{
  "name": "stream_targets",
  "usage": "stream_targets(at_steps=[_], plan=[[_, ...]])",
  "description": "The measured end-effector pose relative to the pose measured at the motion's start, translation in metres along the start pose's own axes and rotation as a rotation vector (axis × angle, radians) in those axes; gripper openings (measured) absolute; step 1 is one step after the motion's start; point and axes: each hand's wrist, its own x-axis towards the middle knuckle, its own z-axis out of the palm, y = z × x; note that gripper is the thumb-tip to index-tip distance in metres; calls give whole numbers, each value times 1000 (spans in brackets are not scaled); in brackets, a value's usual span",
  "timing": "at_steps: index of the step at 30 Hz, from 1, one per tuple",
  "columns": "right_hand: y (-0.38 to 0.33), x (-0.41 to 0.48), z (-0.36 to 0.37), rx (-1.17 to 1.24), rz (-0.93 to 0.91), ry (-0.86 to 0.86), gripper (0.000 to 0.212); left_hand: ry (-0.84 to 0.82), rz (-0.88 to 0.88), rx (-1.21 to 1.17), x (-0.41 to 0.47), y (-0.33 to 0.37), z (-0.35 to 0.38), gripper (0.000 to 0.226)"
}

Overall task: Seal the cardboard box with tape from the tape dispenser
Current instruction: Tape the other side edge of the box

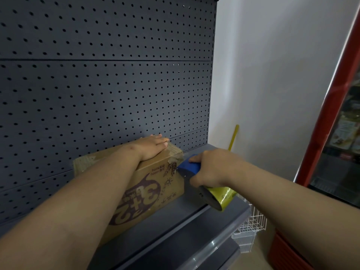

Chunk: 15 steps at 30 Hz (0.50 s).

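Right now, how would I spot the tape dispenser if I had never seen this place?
Find the dark pegboard wall and the grey shelf below it, where a printed cardboard box sits. At the box's right end, the right hand grips the tape dispenser: the only blue-handled thing, carrying a shiny yellow-green tape roll.

I'm in a shop: a dark pegboard back panel (105, 75) rises behind a grey metal shelf (175, 228), and a red-framed glass display fridge (335, 133) stands at far right.
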Motion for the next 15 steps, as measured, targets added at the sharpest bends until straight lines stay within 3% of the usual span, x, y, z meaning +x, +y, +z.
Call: stream_targets(at_steps=[15], plan=[[-2,-13,-13,35,-83,-77,48,-5,20,4,0,-3,0,51]])
